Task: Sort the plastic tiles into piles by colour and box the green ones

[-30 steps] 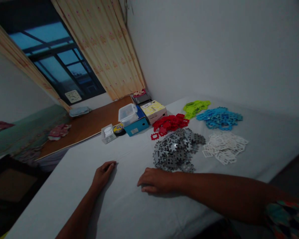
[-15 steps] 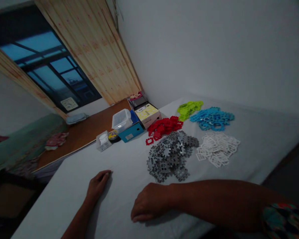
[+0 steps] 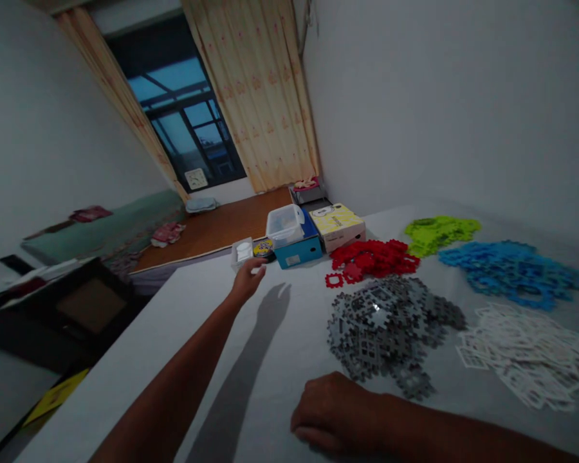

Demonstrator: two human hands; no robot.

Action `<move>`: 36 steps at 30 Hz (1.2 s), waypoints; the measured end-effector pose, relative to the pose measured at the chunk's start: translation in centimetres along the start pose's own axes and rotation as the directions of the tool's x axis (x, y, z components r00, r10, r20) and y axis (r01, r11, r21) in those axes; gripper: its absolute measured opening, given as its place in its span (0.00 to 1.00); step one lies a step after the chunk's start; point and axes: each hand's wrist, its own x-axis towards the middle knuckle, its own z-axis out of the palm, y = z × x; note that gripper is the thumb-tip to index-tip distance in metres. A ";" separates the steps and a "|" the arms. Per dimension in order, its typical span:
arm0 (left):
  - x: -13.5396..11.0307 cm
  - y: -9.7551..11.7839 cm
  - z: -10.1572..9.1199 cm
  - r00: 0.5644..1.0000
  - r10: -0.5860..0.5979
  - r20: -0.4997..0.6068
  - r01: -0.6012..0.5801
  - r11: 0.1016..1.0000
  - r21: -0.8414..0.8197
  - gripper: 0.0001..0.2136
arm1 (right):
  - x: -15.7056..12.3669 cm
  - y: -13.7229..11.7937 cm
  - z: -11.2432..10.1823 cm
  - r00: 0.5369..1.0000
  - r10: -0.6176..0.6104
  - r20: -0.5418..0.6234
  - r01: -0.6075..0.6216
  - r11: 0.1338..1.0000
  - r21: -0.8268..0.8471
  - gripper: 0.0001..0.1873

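Note:
My left hand (image 3: pixel 248 281) is stretched out over the white-covered table (image 3: pixel 174 334), its shadow falling to the right. Its thumb and fingers stand apart with nothing between them, just in front of a small clear box with white contents (image 3: pixel 242 252) and a round black-and-yellow item (image 3: pixel 264 249). My right hand (image 3: pixel 335 411) rests curled on the tabletop, and nothing shows in it. Beside it rises a heap of grey interlocking plastic pieces (image 3: pixel 381 328). Beyond lie red pieces (image 3: pixel 376 258), lime-green pieces (image 3: pixel 439 233), blue pieces (image 3: pixel 511 269) and white pieces (image 3: pixel 535 350).
A blue box (image 3: pixel 299 253) carries a clear plastic container (image 3: pixel 284 225). Next to it stands a yellow-and-white carton (image 3: pixel 336 226). The wall (image 3: pixel 439 116) borders the table's far right side. Past the far edge are a wooden platform (image 3: pixel 236 212) and a curtained window.
My left hand has lifted and reached forward towards the boxes, its fingers parting. My right hand stays curled on the table. The camera view has turned left and levelled somewhat.

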 end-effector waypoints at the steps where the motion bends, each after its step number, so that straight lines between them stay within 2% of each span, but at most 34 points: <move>1: 1.6 0.4 0.6 0.999 -0.002 -0.043 0.002 1.000 0.002 0.17 | 0.0 0.1 0.0 1.000 0.008 0.012 -0.008 1.000 0.016 0.10; 3: 4.4 0.6 1.6 0.993 -0.051 -0.107 0.052 0.999 0.010 0.17 | 0.0 0.2 0.2 0.999 0.021 0.037 -0.022 0.999 0.041 0.11; 6: 6.7 -1.1 1.9 0.973 -0.157 -0.167 0.164 0.986 0.030 0.18 | -0.1 0.4 0.4 0.996 0.050 0.070 -0.053 0.998 0.041 0.11; 8: 6.8 -3.3 1.3 0.945 -0.244 -0.217 0.265 0.962 0.071 0.18 | -0.1 0.5 0.6 0.995 0.062 0.083 -0.065 0.997 0.035 0.10; 11: 5.6 -6.6 0.0 0.886 -0.366 -0.285 0.421 0.893 0.160 0.19 | 0.0 0.8 1.2 0.993 0.061 0.104 -0.064 0.998 0.024 0.08; 14: 4.6 -8.8 -0.9 0.861 -0.410 -0.303 0.487 0.835 0.256 0.20 | 0.3 1.4 2.3 0.990 0.051 0.130 -0.052 0.999 0.005 0.07; 18: 4.6 -9.9 -0.6 0.916 -0.336 -0.220 0.399 0.829 0.393 0.19 | 0.8 2.3 3.8 0.986 0.050 0.161 -0.046 0.998 -0.030 0.04; 21: 4.9 -10.2 -0.3 0.949 -0.284 -0.138 0.315 0.818 0.482 0.19 | 0.9 2.4 4.0 0.978 0.067 0.197 -0.054 0.996 -0.069 0.03; 24: 4.9 -10.3 -0.5 0.961 -0.265 -0.084 0.267 0.792 0.549 0.21 | 0.6 1.9 2.9 0.986 0.050 0.160 -0.046 0.998 -0.033 0.04; 29: 4.3 -9.7 -1.7 0.970 -0.242 -0.021 0.204 0.762 0.615 0.21 | 0.0 1.0 1.0 0.993 0.041 0.106 -0.049 0.996 0.069 0.10; 33: 2.7 -9.5 -2.8 0.979 -0.205 0.019 0.139 0.725 0.675 0.20 | -0.3 0.8 0.6 0.998 0.051 0.043 -0.054 0.995 0.084 0.12; 36: 0.9 -9.7 -3.6 0.990 -0.130 0.056 0.051 0.701 0.711 0.20 | -0.3 0.8 0.4 1.000 0.022 0.018 -0.023 0.998 0.064 0.13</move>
